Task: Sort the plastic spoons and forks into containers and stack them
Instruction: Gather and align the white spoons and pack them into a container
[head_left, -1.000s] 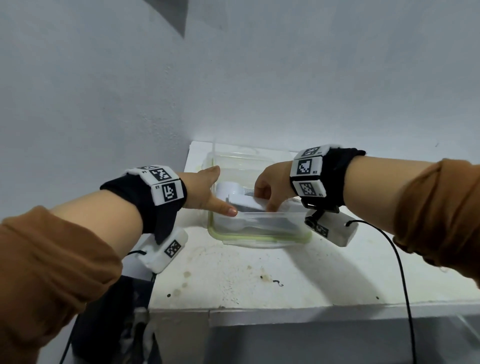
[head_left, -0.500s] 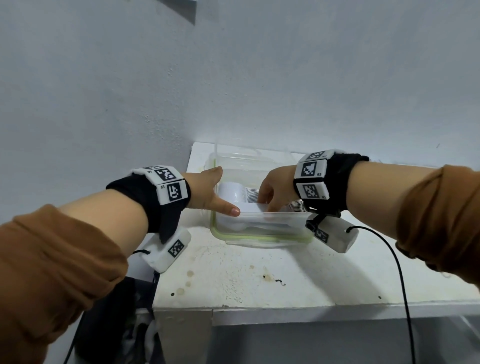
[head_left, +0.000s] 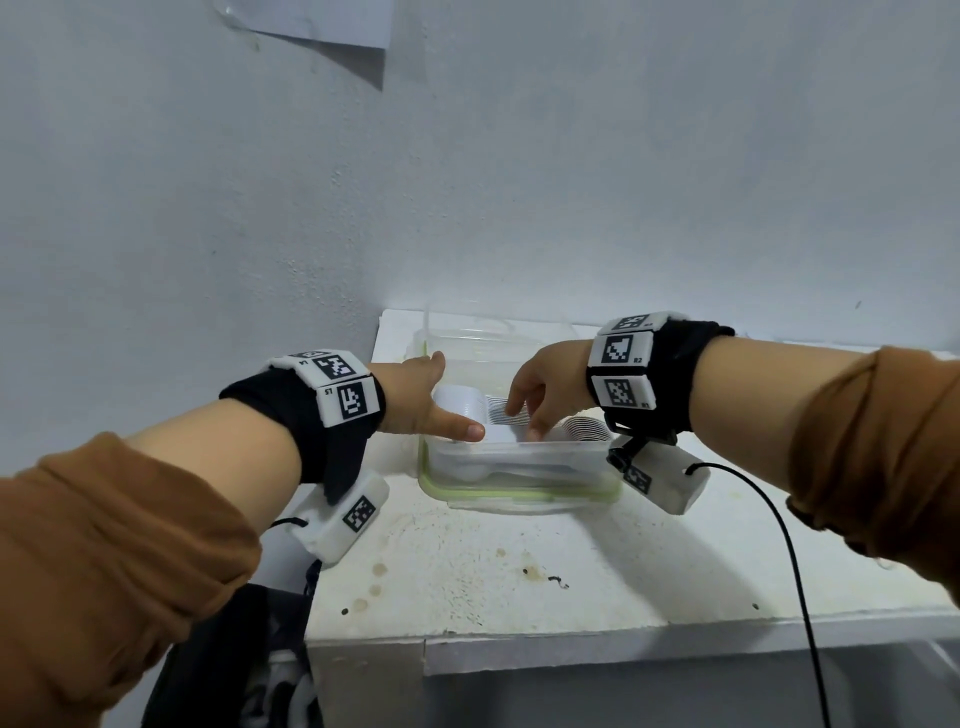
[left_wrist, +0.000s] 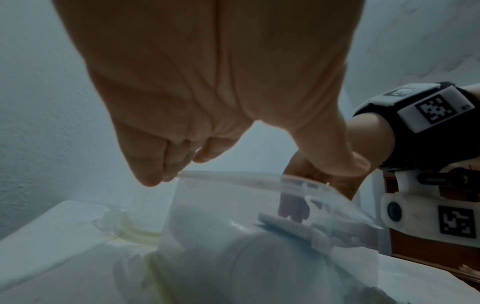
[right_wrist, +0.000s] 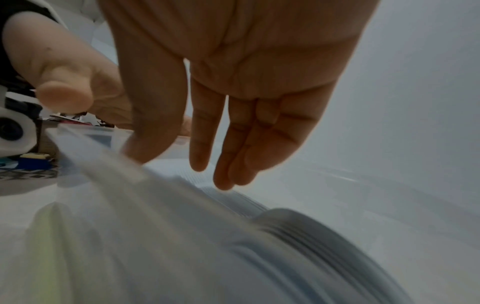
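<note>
Clear plastic container with a green-rimmed base sits at the back left of the white desk, near the wall. Inside: a stack of white plastic spoons, bowls at both ends, handles running across. Forks can't be made out. Left hand is at the container's left wall, thumb laid along the near rim, curled fingers touching the far rim in the left wrist view, so it grips that side. Right hand reaches into the container from the right, fingers straight and slightly spread, tips resting on the spoon handles, holding nothing. A second clear container stands just behind.
</note>
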